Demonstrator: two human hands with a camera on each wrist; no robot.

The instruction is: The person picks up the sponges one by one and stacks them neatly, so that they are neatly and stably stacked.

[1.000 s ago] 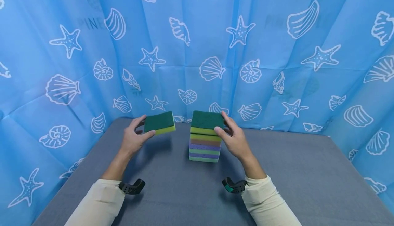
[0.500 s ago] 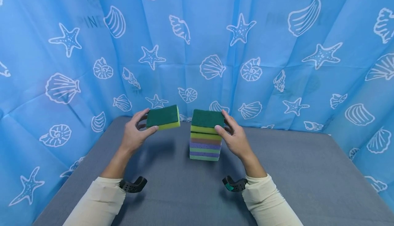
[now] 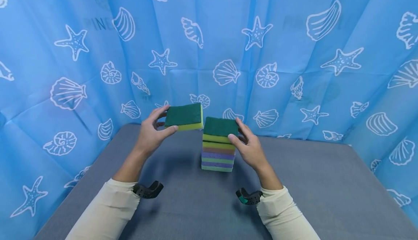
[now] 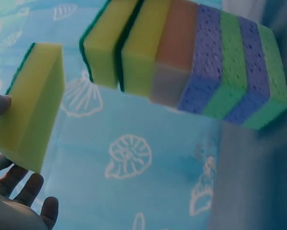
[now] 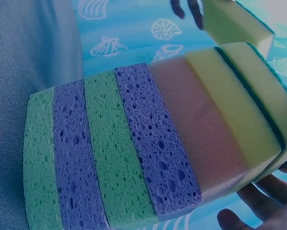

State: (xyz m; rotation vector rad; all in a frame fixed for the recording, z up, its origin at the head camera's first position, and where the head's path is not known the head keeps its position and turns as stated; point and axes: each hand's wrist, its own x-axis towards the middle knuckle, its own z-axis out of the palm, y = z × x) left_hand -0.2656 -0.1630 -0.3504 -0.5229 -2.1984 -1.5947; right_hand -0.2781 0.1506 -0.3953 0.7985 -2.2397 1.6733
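Note:
My left hand pinches a yellow scouring sponge by its left end, thumb at the front edge and fingers behind. Its dark green scrub side faces up, and it is in the air just left of a stack, a little higher than the stack's top. The right hand holds the top scouring sponge of that stack at its right end. Beneath it lie another yellow scouring sponge, a pinkish-brown sponge, and purple sponges alternating with green ones.
The stack stands on a grey cloth-covered table. Behind and along the sides hangs a blue curtain with white shells and starfish. A black wrist device juts inward from the left wrist, with a similar device on the right.
My left hand has carried its scouring sponge up and to the right, closer to the stack. The right hand stays at the top sponge, and the stack has not moved.

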